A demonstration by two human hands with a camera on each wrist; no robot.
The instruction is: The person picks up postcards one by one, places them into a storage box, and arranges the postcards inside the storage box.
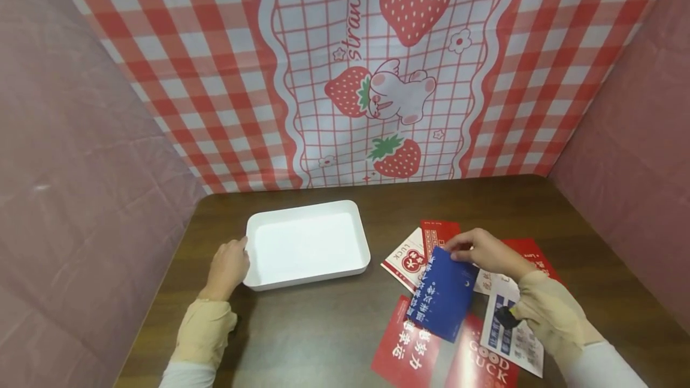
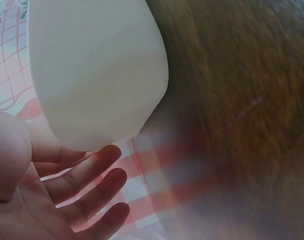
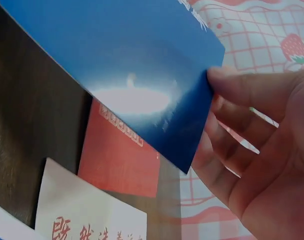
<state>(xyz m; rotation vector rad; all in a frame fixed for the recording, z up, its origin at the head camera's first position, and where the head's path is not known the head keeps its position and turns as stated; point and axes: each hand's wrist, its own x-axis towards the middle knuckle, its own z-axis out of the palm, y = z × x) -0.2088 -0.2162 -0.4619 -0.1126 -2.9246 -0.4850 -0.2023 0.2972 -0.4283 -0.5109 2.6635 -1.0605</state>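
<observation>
My left hand [image 1: 227,267] holds the left short side of a shallow white tray [image 1: 249,250]; in the left wrist view its fingertips [image 2: 109,154] are right at the tray's edge, the outer fingers spread. My right hand [image 1: 482,250] pinches a blue card [image 1: 444,301] with white lettering and a small moon by its upper edge, thumb on the printed face. The right wrist view shows the blue card [image 3: 126,65] tilted and raised over other cards. A red card [image 1: 441,232] and a cream LUCK card [image 1: 404,259] lie partly under it.
Toward the front lie a red card [image 1: 396,346] with white characters and a red GOOD LUCK card [image 1: 480,361]. A white-and-blue card [image 1: 530,343] and another red card [image 1: 533,250] sit beneath the right forearm. A strawberry-print cloth [image 1: 215,76] hangs behind the brown table [image 1: 302,328].
</observation>
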